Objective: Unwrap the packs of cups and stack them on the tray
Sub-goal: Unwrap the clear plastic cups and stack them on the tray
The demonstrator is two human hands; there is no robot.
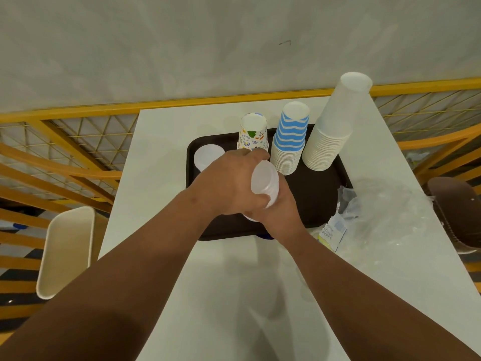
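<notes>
Both hands meet over the near middle of the dark brown tray [320, 199], which sits on the white desk [161, 142]. The left hand [229, 183] curls its fingers round a stack of translucent plastic cups [264, 185], held tilted with the closed base end toward the camera. The right hand [281, 212] lies beneath and just right of the left, its fingers wrapped round the lower part of the same stack; the stack's lower end is largely hidden by both hands.

Beyond the left hand, touching distance from its knuckles, stands an inverted stack of paper cups with coloured doodle print [253, 134]. To the right of that stands an inverted stack with blue and white wavy stripes [290, 139], its rolled rims forming a ribbed column at the foot. Further right, a taller inverted stack of plain white cups [335, 126] leans at the tray's far right corner. Left of the left hand, a single frosted translucent cup [207, 156] stands on the tray.

Right of the right hand, crumpled clear plastic wrapping [390, 212] lies on the desk, with a printed label [335, 230] at its near edge, just beside the tray. The tray has rounded corners and a matte surface.
</notes>
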